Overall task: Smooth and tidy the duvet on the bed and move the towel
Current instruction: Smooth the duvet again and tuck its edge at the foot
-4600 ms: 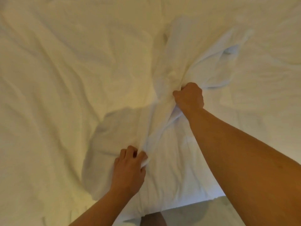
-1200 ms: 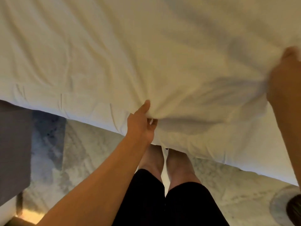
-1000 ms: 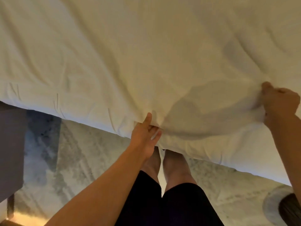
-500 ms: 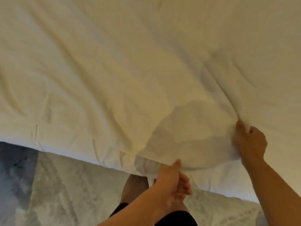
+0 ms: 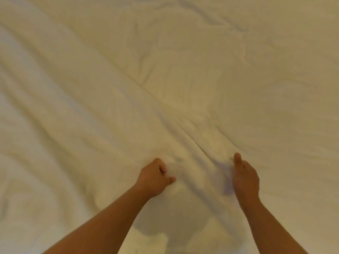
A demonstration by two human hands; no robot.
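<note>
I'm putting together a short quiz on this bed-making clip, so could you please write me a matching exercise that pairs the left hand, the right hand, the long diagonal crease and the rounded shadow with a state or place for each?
Things:
1. left hand
2. right hand
3. long diagonal crease
4. rounded shadow

States or places:
A. runs across the duvet and passes between the two hands
B. fingers curled in, fist-like
C. lies on the fabric between the forearms, near the bottom edge of the view
D. fingers straight, pointing away from the person

Pairs: 1-B, 2-D, 3-A, 4-C
</note>
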